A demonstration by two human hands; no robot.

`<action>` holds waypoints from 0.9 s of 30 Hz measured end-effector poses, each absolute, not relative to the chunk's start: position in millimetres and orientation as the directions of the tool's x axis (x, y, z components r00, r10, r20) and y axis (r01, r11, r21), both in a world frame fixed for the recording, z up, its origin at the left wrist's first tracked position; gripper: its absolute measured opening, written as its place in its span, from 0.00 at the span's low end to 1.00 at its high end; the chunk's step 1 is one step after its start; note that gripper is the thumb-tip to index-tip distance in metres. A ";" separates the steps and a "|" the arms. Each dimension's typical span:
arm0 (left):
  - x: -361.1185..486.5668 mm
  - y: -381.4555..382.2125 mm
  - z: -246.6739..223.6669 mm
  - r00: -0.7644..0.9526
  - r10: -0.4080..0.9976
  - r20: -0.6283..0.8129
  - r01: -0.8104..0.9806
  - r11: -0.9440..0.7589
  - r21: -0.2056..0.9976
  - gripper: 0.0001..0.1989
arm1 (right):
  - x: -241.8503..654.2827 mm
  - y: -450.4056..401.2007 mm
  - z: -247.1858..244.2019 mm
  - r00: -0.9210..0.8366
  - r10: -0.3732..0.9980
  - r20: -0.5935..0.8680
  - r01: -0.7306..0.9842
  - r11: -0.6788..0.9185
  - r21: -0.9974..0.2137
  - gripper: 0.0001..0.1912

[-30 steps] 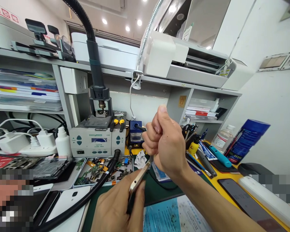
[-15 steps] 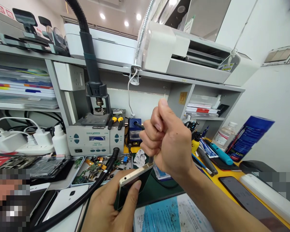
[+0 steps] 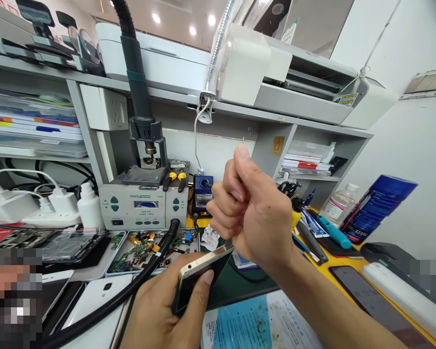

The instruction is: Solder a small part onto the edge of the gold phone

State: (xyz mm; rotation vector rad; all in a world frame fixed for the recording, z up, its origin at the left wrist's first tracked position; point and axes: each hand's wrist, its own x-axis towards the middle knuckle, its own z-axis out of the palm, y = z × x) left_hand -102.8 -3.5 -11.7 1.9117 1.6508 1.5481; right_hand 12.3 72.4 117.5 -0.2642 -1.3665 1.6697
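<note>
My left hand (image 3: 167, 300) grips a gold-edged smartphone (image 3: 204, 261) tilted on its side, thumb pressed on the dark screen. Its top edge with a small round hole faces up. My right hand (image 3: 256, 208) is closed in a fist just beyond the phone's far corner. A thin metal pin (image 3: 243, 141) pokes up past its thumb tip; the rest of it is hidden inside the fist. Below the fist, close to the phone's corner, a small grey piece shows, and I cannot tell whether it belongs to the same tool.
A rework station (image 3: 141, 208) stands behind, its black hose (image 3: 145, 276) crossing the front left. A tray of circuit boards (image 3: 111, 271) and a white phone (image 3: 94, 305) lie left. At right are tools, a blue can (image 3: 380, 208) and another phone (image 3: 363, 291). A blue-white sheet (image 3: 240, 322) lies in front.
The view has shifted slightly. My right fist has moved a little to the left relative to the background, with the pin still upright; the left hand's hold on the phone is the same.
</note>
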 end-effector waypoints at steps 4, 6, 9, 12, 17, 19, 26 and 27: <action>-101.2 -4.2 -10.2 -0.155 0.814 0.560 0.600 -0.372 0.708 0.07 | 11.6 71.9 117.2 -0.549 0.749 0.371 -0.491 0.069 -0.868 0.29; -100.3 -4.4 -9.0 -0.151 0.817 0.556 0.590 -0.377 0.714 0.07 | 11.4 71.5 117.2 -0.553 0.749 0.365 -0.478 0.074 -0.875 0.30; -99.7 -5.2 -7.7 -0.150 0.810 0.567 0.584 -0.390 0.712 0.06 | 11.4 70.6 117.5 -0.559 0.749 0.355 -0.470 0.067 -0.880 0.30; -99.8 -5.8 -7.5 -0.147 0.807 0.572 0.579 -0.398 0.711 0.06 | 11.3 69.0 117.5 -0.558 0.744 0.368 -0.484 0.069 -0.873 0.30; -99.8 -5.9 -7.5 -0.132 0.812 0.568 0.566 -0.409 0.716 0.09 | 11.2 65.3 117.8 -0.559 0.733 0.388 -0.476 0.100 -0.874 0.30; -99.5 -6.5 -6.9 -0.138 0.821 0.554 0.563 -0.395 0.726 0.10 | 11.5 64.6 118.1 -0.560 0.729 0.393 -0.467 0.114 -0.877 0.30; -99.1 -8.3 -4.6 -0.126 0.835 0.536 0.559 -0.387 0.733 0.11 | 10.9 64.4 117.8 -0.560 0.726 0.398 -0.456 0.132 -0.880 0.30; -99.2 -8.2 -4.8 -0.128 0.836 0.533 0.560 -0.382 0.735 0.11 | 10.6 64.4 117.5 -0.562 0.723 0.402 -0.461 0.129 -0.878 0.30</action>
